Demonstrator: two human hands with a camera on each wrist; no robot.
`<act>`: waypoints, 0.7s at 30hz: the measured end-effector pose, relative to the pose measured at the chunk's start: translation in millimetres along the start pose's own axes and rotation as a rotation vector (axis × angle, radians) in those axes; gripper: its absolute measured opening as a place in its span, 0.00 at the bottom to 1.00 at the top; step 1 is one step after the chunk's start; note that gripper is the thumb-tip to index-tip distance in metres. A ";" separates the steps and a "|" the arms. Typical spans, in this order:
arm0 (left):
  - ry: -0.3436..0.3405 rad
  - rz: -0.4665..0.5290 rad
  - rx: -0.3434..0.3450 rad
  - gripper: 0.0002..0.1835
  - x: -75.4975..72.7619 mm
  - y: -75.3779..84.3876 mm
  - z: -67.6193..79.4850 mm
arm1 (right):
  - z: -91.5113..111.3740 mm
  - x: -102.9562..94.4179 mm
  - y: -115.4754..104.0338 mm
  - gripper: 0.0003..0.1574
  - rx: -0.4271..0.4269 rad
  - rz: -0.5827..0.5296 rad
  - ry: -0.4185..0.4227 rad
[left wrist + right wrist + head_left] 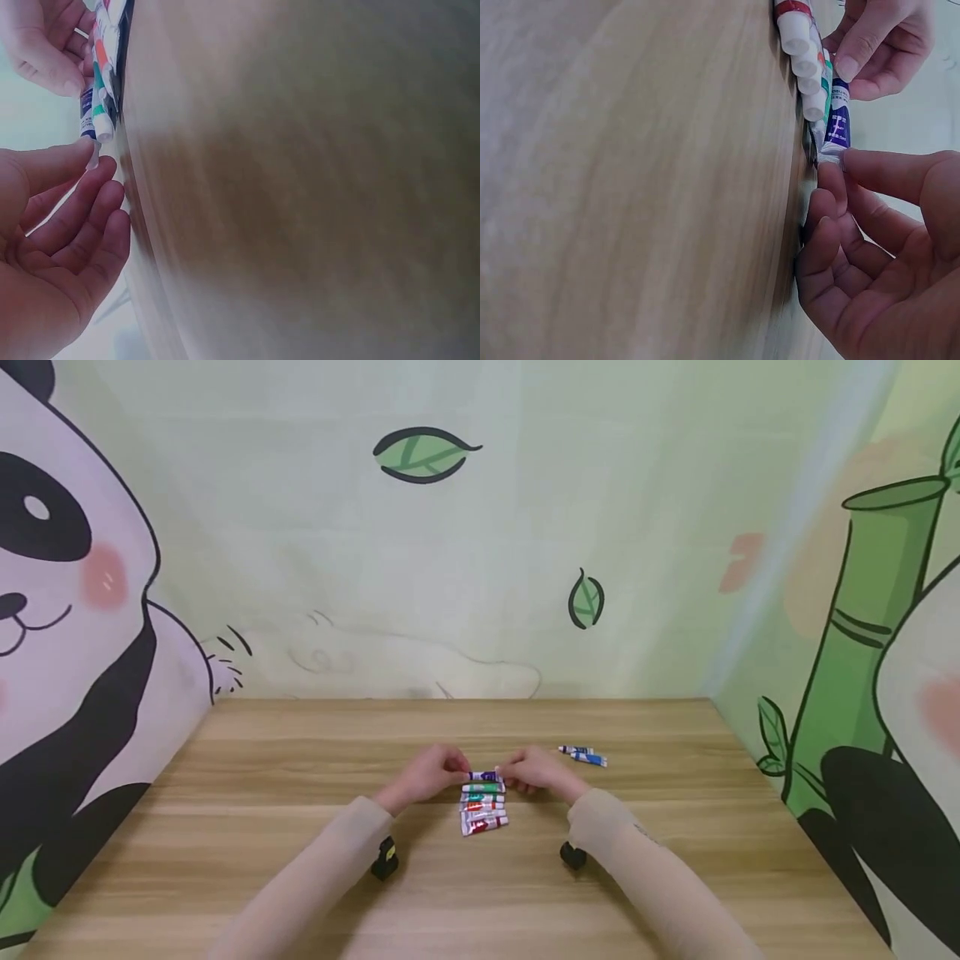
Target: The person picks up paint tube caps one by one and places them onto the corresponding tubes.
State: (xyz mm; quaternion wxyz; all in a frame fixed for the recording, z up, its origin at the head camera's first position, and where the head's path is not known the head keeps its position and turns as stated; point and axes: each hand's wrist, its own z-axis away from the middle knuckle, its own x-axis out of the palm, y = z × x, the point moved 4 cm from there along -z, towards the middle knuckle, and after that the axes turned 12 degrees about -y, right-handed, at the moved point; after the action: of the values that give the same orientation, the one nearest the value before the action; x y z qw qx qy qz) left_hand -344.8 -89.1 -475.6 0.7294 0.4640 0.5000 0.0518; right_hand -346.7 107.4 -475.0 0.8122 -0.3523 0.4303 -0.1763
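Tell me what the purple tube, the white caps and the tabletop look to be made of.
Purple tube: probably thin metal or foil laminate, glossy; its flattened end shines silver.
White caps: likely plastic, smooth and opaque, without metallic glint.
Tabletop: wood or wood-look laminate, matte to satin; streaky brown grain shows, but the look can't settle which.

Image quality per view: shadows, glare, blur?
Head: soft shadows on the table near the sleeves, tubes too small for label reading; left wrist: hazy, dark shadow across the table, background washed out around the left hand; right wrist: dim, table grain soft, purple tube somewhat clearer.
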 end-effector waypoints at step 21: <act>-0.029 -0.029 -0.050 0.03 0.4 -4.7 -8.1 | -2.6 -0.7 -2.5 0.10 0.009 -0.060 0.008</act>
State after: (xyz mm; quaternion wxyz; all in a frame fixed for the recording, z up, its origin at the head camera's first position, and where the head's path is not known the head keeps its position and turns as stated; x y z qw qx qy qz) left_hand -352.8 -86.5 -479.8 0.7487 0.4390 0.4945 0.0469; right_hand -349.2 105.1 -473.7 0.8063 -0.3608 0.4221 -0.2038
